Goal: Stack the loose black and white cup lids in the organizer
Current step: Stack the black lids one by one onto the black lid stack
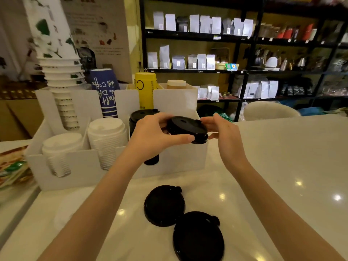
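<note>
A white organizer (84,166) stands on the counter with two stacks of white lids (106,134) at its front left and a black lid stack (143,114) beside them. Both hands hold a small stack of black lids (186,129) in the air, over the organizer's right front compartment. My left hand (154,134) pinches its near-left rim; my right hand (224,132) touches its right side. Two loose black lids (163,205) (197,237) lie flat on the counter near me, overlapping slightly.
Upside-down paper cup stacks, white (60,72), blue (105,91) and yellow (145,89), fill the organizer's rear slots. Packets (13,166) lie at the left edge. A white chair back (269,110) and black shelving (244,53) stand behind the white counter (282,166).
</note>
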A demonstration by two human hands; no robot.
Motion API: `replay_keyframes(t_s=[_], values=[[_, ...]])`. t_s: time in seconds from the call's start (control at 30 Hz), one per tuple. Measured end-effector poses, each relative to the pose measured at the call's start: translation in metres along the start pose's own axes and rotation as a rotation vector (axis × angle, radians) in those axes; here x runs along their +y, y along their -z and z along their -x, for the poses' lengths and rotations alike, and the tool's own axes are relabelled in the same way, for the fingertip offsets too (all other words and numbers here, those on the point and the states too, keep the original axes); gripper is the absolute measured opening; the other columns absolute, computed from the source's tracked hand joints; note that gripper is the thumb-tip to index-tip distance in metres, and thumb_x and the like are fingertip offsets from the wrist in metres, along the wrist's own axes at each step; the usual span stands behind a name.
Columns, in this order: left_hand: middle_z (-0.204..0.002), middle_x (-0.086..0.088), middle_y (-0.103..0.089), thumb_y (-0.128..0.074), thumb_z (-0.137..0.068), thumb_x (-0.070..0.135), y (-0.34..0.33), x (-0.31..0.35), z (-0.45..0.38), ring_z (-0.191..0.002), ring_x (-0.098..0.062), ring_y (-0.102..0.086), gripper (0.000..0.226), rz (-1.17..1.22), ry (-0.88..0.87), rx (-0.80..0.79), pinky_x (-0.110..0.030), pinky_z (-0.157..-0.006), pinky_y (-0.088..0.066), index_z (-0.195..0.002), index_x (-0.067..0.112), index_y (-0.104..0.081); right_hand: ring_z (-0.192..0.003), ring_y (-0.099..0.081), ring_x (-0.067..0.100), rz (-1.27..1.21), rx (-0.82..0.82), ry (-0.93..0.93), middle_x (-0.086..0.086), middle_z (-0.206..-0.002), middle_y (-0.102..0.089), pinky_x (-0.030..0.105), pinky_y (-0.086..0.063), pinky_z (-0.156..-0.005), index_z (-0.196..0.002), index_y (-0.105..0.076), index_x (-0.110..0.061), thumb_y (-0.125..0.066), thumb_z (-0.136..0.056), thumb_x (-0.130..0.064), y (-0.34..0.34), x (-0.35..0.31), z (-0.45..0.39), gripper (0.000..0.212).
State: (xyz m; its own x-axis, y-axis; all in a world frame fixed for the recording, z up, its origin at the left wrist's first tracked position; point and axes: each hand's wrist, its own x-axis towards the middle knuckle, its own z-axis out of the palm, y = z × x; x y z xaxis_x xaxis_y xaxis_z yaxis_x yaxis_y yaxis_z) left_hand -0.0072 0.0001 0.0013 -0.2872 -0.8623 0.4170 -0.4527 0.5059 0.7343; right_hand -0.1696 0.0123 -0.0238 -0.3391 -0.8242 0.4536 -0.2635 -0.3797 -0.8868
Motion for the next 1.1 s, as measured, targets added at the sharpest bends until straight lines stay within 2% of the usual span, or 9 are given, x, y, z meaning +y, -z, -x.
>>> replay_keyframes(t_s=[0.17, 0.33, 0.43, 0.53, 0.63, 0.77, 0.9, 1.0, 1.1], values=[[-0.122, 0.002, -0.055, -0.078, -0.056, 0.041, 0.02, -0.012, -0.008, -0.11, -0.011, -0.051, 0.074, -0.001, 0.004, 0.183, -0.023, -0.087, -0.044, -0.122, 0.019, -0.051, -0.095, -0.06, 0.014, -0.103, -0.043, 0.049, 0.0, -0.091, -0.067, 0.018, -0.047, -0.074, -0.092, -0.065, -0.016, -0.031, -0.092, -0.023, -0.034, -0.014, -0.026, 0.035], [-0.12, -0.003, -0.057, -0.076, -0.062, 0.035, 0.032, -0.029, -0.016, -0.111, -0.017, -0.052, 0.067, -0.056, -0.045, 0.374, -0.038, -0.096, -0.047, -0.123, 0.019, -0.052, -0.103, -0.057, 0.012, -0.162, -0.111, 0.105, 0.0, -0.102, -0.065, 0.013, -0.047, -0.073, -0.099, -0.063, -0.023, -0.031, -0.092, -0.024, -0.065, -0.014, -0.041, 0.032], [-0.124, -0.001, -0.057, -0.074, -0.068, 0.029, 0.033, -0.04, -0.02, -0.116, -0.015, -0.049, 0.064, -0.126, -0.074, 0.418, -0.037, -0.1, -0.044, -0.126, 0.019, -0.048, -0.106, -0.057, 0.014, -0.26, -0.141, 0.075, 0.0, -0.106, -0.063, 0.023, -0.048, -0.088, -0.109, -0.059, -0.02, -0.033, -0.093, -0.023, -0.078, -0.011, -0.045, 0.031], [-0.124, -0.001, -0.058, -0.071, -0.071, 0.027, 0.032, -0.048, -0.024, -0.114, -0.013, -0.049, 0.059, -0.125, -0.055, 0.44, -0.031, -0.098, -0.042, -0.125, 0.019, -0.048, -0.114, -0.053, 0.015, -0.233, -0.207, 0.084, 0.004, -0.12, -0.058, 0.028, -0.041, -0.099, -0.126, -0.046, -0.015, -0.032, -0.086, -0.038, -0.085, -0.002, -0.048, 0.047], [-0.123, -0.001, -0.059, -0.069, -0.073, 0.028, 0.031, -0.055, -0.026, -0.107, -0.009, -0.047, 0.054, -0.133, -0.021, 0.442, -0.027, -0.093, -0.04, -0.123, 0.02, -0.05, -0.12, -0.049, 0.016, -0.173, -0.249, 0.102, 0.007, -0.128, -0.055, 0.029, -0.036, -0.104, -0.131, -0.039, -0.018, -0.029, -0.081, -0.045, -0.087, 0.007, -0.051, 0.058], [-0.121, -0.002, -0.06, -0.064, -0.077, 0.033, 0.027, -0.062, -0.029, -0.104, -0.01, -0.048, 0.05, -0.189, 0.007, 0.418, -0.023, -0.086, -0.038, -0.122, 0.018, -0.052, -0.128, -0.041, 0.014, -0.131, -0.317, 0.079, 0.004, -0.137, -0.048, 0.026, -0.03, -0.106, -0.135, -0.033, -0.024, -0.027, -0.083, -0.049, -0.09, 0.016, -0.053, 0.058], [-0.119, -0.002, -0.06, -0.061, -0.079, 0.034, 0.026, -0.064, -0.029, -0.099, -0.007, -0.044, 0.046, -0.252, 0.005, 0.382, -0.022, -0.081, -0.035, -0.122, 0.02, -0.05, -0.133, -0.033, 0.013, -0.096, -0.363, 0.06, -0.001, -0.145, -0.039, 0.031, -0.025, -0.112, -0.137, -0.028, -0.027, -0.027, -0.09, -0.046, -0.09, 0.021, -0.052, 0.051], [-0.118, -0.003, -0.061, -0.059, -0.08, 0.036, 0.028, -0.065, -0.028, -0.098, -0.008, -0.045, 0.044, -0.258, 0.028, 0.366, -0.023, -0.081, -0.037, -0.121, 0.02, -0.052, -0.136, -0.026, 0.009, -0.04, -0.394, 0.071, -0.008, -0.15, -0.028, 0.022, -0.02, -0.108, -0.139, -0.028, -0.023, -0.023, -0.094, -0.039, -0.091, 0.022, -0.05, 0.048], [-0.116, -0.005, -0.062, -0.059, -0.081, 0.035, 0.029, -0.062, -0.027, -0.098, -0.01, -0.046, 0.042, -0.268, 0.031, 0.351, -0.025, -0.081, -0.038, -0.119, 0.019, -0.053, -0.135, -0.028, 0.01, -0.055, -0.382, 0.06, -0.007, -0.149, -0.031, 0.024, -0.021, -0.107, -0.139, -0.027, -0.023, -0.022, -0.094, -0.04, -0.091, 0.021, -0.048, 0.049]])
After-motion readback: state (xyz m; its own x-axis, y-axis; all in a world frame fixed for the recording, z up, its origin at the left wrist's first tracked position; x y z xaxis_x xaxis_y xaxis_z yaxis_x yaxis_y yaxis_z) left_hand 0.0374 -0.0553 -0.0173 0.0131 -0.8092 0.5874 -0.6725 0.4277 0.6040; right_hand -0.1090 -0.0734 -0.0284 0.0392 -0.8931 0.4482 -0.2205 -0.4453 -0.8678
